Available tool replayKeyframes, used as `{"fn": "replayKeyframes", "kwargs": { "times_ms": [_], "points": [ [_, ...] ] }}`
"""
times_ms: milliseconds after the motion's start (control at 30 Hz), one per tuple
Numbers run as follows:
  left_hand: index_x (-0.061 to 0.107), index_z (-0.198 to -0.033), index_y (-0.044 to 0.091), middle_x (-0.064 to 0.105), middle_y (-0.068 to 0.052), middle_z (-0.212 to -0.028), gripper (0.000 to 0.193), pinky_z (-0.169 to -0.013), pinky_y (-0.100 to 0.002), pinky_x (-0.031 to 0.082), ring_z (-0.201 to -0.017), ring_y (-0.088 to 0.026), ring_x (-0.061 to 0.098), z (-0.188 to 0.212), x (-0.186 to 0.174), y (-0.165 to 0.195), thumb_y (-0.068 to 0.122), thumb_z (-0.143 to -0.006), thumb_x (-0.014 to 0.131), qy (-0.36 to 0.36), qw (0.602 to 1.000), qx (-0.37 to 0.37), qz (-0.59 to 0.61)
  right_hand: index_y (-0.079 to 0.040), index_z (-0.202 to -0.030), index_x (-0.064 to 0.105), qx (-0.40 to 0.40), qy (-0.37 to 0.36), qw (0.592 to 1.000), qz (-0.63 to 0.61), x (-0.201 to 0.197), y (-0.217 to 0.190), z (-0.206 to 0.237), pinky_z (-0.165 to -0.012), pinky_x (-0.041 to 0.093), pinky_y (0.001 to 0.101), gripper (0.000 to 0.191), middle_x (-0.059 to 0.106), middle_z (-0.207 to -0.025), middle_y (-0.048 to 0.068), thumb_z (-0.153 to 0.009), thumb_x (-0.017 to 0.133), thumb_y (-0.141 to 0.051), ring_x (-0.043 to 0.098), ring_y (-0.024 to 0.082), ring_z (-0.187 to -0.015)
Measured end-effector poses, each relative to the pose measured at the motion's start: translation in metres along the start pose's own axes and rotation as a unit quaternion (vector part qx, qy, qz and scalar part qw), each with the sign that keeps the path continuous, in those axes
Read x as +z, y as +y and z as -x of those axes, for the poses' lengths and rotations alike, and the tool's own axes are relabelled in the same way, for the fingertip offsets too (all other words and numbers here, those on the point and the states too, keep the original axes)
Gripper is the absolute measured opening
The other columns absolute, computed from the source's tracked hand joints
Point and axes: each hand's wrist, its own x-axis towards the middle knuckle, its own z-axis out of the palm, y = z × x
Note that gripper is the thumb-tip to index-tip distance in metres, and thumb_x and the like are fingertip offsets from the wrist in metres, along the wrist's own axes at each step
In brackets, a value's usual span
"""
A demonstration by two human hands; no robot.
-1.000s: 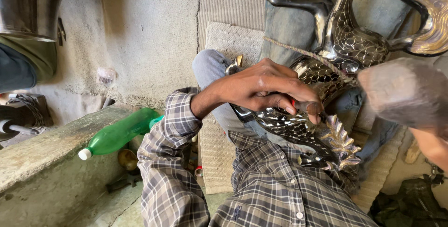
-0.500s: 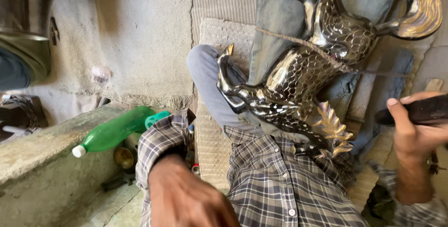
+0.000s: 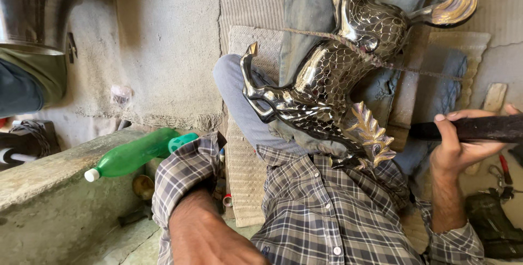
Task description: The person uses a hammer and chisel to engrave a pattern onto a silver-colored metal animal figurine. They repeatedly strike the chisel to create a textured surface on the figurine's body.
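Note:
A shiny engraved metal horse figure (image 3: 332,79) with a gold mane and tail lies across my lap, tied by a thin cord. My right hand (image 3: 460,148) grips a dark, thick tool handle (image 3: 485,127) just right of the horse's mane, without touching the figure. Of my left arm only the checked sleeve and the bare forearm (image 3: 210,238) show at the bottom edge. The left hand itself is out of frame.
A green plastic bottle (image 3: 133,156) with a white cap lies on a concrete ledge (image 3: 49,188) at left. A large metal vessel (image 3: 32,8) stands top left. Woven mats (image 3: 245,30) cover the floor under my legs. Small tools (image 3: 504,172) and a dark bag (image 3: 493,224) lie at right.
My left hand has left the horse and dropped out of the bottom of the view. My right hand with the dark handle has settled beside the mane.

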Motion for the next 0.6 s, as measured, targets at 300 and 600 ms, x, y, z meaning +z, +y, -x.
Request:
{"fn": "replayKeyframes", "kwargs": {
  "times_ms": [300, 600],
  "points": [
    [0.063, -0.102, -0.002, 0.069, -0.014, -0.094, 0.035, -0.076, -0.04, 0.063, -0.084, -0.027, 0.069, -0.045, -0.094, 0.002, 0.023, -0.115, 0.043, 0.008, 0.996, 0.014, -0.087, -0.007, -0.167, 0.014, 0.022, -0.003, 1.0, -0.015, 0.0, 0.004, -0.001, -0.092, 0.052, 0.0303, 0.084, 0.055, -0.103, 0.013, -0.106, 0.068, 0.014, 0.058, 0.022, -0.091],
    [0.057, -0.14, 0.008, 0.078, -0.007, -0.118, 0.042, -0.078, -0.03, 0.066, -0.096, -0.02, 0.082, -0.035, -0.203, -0.088, 0.002, -0.101, 0.071, 0.339, 0.855, -0.343, -0.193, 0.004, -0.166, 0.02, 0.102, -0.068, 0.992, -0.037, -0.018, 0.017, -0.008, -0.086, 0.059, 0.0339, 0.073, 0.064, -0.1, 0.018, -0.112, 0.069, 0.006, 0.068, 0.025, -0.084]
  ]
}}
